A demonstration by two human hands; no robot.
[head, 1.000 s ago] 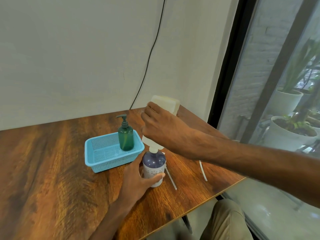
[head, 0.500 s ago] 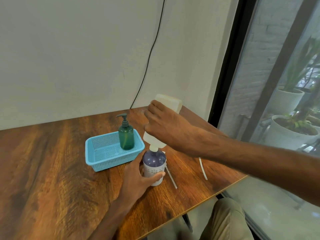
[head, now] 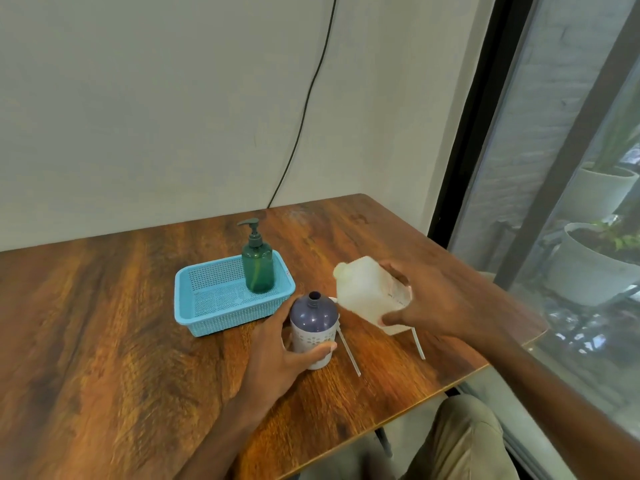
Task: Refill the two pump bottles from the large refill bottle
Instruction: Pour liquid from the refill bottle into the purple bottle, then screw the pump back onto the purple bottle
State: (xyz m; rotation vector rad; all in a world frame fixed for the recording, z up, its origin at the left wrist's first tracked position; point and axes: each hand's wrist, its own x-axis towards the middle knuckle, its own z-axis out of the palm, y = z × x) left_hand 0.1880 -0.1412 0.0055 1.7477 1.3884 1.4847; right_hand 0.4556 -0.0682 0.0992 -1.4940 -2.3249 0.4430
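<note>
Wood-grain tabletop (head: 104, 341) fills the near view, butting against a plain wall with a window on the right.

Nearest, the left hand (head: 277, 355) curls round the lower, white-patterned half of the purple bottle (head: 313, 318), thumb across the front, holding it upright on the wood. Its neck is open, with no pump fitted. At 4 o'clock from it, two thin white tubes (head: 349, 351) lie on the wood, well apart from each other.

At 2 o'clock from the purple bottle, the right hand (head: 440, 299) grips the large refill bottle (head: 367, 292) round its body, fingers and thumb clamped on opposite sides. Half a second ago this bottle was upended with its spout in the purple neck. Now it is swung away and tipped back, spout pointing up towards 10 o'clock and clear of the neck. So this pour looks finished, and the purple bottle likely needs its pump back next. Its dark wall hides the level. The refill bottle is pale and cloudy, and how much remains cannot be told.

Farther off, at 10 o'clock, a blue basket (head: 225, 322) holds the green pump bottle (head: 258, 268) upright in its far right corner, pump on. Whether it has been filled cannot be told.
</note>
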